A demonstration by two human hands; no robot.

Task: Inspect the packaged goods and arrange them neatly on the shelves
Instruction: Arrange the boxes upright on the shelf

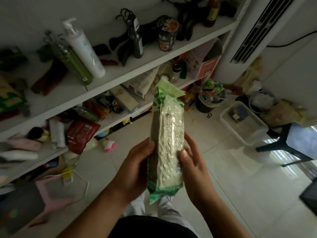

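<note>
While a bin (204, 105) on the floor (214, 169) brims with crumpled wrappers (212, 91) and a clear tub (250, 136) near it holds a few dark items (238, 114), the shelves (120, 81) carry bottles (85, 48), packets (80, 134) and boxes (127, 98). The pack (165, 134) stands upright before them, its lower half clasped between both hands: left hand (135, 167) curled round its left edge, right hand (193, 169) round its right, thumb on the front. Its print is too blurred to read; fingers behind it are hidden.
</note>
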